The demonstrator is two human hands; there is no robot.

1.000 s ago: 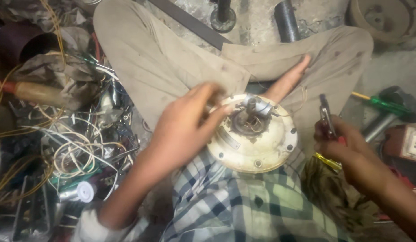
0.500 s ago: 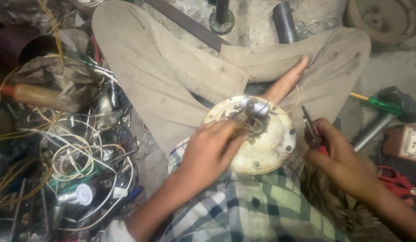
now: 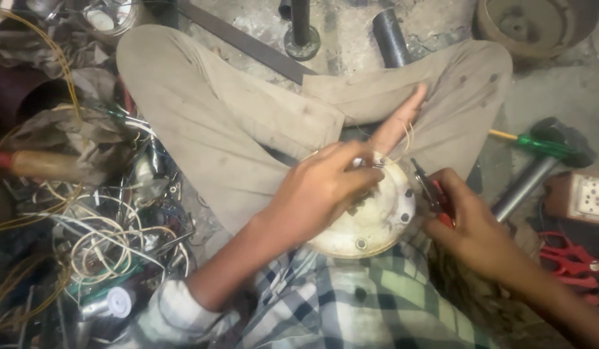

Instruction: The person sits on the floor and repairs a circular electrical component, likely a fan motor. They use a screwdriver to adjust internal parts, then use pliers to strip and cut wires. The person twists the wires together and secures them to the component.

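The round cream motor housing [image 3: 377,223] rests in the person's lap, on the checked shirt [image 3: 351,310] and between the folded legs in tan trousers [image 3: 235,123]. The left hand [image 3: 315,194] has slid from the housing's near-left rim, where it lay a second ago, onto its top; its fingertips [image 3: 361,165] now pinch at the metal hub in the centre, covering most of it, so the work has gone from steadying the housing to handling the hub. The right hand [image 3: 470,216] has closed in to the housing's right edge, clenched on red-handled pliers [image 3: 432,190] whose tip points up past the rim. Left of the housing lies a tangle of wires [image 3: 99,239]; right of it, a hammer [image 3: 545,152].
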